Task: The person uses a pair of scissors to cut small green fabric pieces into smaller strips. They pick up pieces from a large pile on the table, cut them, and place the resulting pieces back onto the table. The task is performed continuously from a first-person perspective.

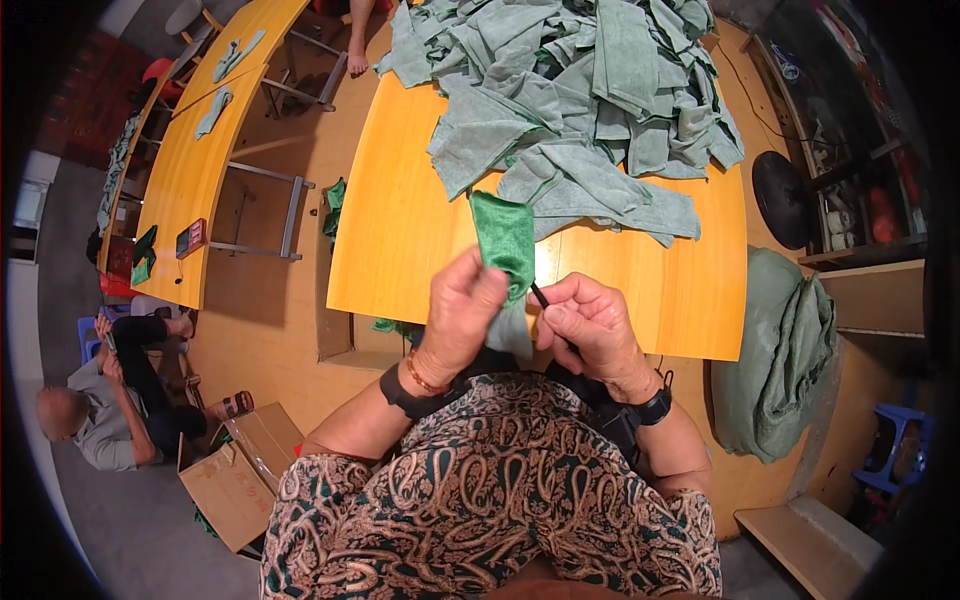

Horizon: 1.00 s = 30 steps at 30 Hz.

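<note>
Just past the table's near edge, my left hand (462, 315) pinches a shiny green velvet-like cloth piece (505, 228). Its upper part stands up above my fingers, and a paler grey-green part hangs below between my hands. My right hand (588, 325) is closed around a thin black rod (541, 296), gripped between thumb and fingers. The rod's upper end reaches the cloth's lower right edge; whether it goes inside I cannot tell. Beyond my hands, a big heap of grey-green cloth pieces (560, 100) covers the far part of the yellow table (390, 240).
Left stands a second yellow table (175, 225) with a few cloth pieces and a small red-and-dark box (190, 238). A person (105, 405) sits near an open cardboard box (230, 490). On the right are a bulky green sack (765, 360), a black round base (780, 200) and a blue stool (893, 445).
</note>
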Tool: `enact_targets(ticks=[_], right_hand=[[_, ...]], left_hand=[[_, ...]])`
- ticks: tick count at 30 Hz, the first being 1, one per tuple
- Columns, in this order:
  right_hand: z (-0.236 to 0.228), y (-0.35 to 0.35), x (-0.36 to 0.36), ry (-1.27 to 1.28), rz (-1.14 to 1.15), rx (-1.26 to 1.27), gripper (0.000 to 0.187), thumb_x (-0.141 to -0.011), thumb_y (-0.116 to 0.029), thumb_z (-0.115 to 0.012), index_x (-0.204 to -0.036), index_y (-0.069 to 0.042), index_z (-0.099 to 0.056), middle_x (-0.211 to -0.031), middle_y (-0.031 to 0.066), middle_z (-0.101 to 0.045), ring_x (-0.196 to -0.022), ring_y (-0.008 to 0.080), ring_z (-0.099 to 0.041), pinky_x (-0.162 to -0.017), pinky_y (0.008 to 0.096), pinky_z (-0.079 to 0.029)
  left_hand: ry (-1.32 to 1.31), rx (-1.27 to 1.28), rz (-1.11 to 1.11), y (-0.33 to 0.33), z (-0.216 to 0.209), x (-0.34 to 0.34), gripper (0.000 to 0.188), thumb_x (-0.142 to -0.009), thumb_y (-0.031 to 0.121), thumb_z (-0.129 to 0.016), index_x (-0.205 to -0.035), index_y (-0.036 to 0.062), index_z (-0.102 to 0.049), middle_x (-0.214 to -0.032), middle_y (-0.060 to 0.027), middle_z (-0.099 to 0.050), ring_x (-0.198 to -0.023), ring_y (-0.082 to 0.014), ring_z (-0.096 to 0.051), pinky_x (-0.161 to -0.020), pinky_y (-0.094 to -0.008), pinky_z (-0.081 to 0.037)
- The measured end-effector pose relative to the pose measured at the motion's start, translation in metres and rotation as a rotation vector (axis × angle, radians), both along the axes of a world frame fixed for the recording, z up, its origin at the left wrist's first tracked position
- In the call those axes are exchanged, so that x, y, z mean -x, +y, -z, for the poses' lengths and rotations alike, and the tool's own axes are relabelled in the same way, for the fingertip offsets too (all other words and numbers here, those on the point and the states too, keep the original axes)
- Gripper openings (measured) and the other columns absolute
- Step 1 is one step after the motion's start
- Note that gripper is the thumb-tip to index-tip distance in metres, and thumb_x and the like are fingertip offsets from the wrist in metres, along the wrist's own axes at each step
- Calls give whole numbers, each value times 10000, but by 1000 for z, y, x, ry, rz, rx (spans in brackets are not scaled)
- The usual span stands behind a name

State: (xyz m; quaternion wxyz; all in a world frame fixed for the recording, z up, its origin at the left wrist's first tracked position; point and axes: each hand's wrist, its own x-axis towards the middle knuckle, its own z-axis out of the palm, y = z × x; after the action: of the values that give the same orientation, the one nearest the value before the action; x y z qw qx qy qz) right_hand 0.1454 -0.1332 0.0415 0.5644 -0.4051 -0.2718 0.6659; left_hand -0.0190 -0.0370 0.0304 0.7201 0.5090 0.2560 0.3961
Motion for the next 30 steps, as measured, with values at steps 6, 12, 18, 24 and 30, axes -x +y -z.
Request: enact_targets(ticks=[6,12,18,24,30], right_hand=[[-3,-8,-5,-83,-91,38,136,-966,-71,-558,-1081,-18,-608,-732,73,-653,-418,49,-449,-376,190,-331],[-2,1,-4,-141,28,-12,135,-966,-63,-563,-1085,-15,-604,-724,64,-651,-433,49,-462,-384,188,-340],[-12,2,-6,-154,-3,-90,133,-968,-55,-566,-1089,-12,-601,-734,57,-658,-454,38,-471,-396,194,-355],[-1,-4,-2,-320,-17,-80,123,-961,-32,-568,-1077,-13,-605,-753,51,-671,-467,32,-482,-415,189,-368],[3,-20,-11,-273,-9,-50,120,-945,7,-566,-1058,15,-606,-747,92,-674,-443,50,-484,-402,184,-380]], left_hand=[[-275,121,-3,21,6,-5,257,-991,249,-594,-1102,19,-569,-1002,-46,-666,-877,-115,-637,-776,-275,-528],[126,-288,32,-5,6,-5,175,-970,165,-619,-875,70,-507,-782,-7,-607,-704,-57,-557,-609,-239,-480],[-325,-29,18,22,14,7,150,-998,184,-556,-965,38,-562,-815,-44,-608,-705,-92,-543,-671,-239,-453],[-281,81,-34,22,-8,-6,233,-988,197,-593,-1135,22,-549,-1032,-78,-659,-933,-140,-644,-859,-309,-528],[-248,-9,-115,15,-1,-9,135,-944,105,-652,-1010,41,-553,-975,-53,-675,-842,-103,-634,-781,-258,-516]])
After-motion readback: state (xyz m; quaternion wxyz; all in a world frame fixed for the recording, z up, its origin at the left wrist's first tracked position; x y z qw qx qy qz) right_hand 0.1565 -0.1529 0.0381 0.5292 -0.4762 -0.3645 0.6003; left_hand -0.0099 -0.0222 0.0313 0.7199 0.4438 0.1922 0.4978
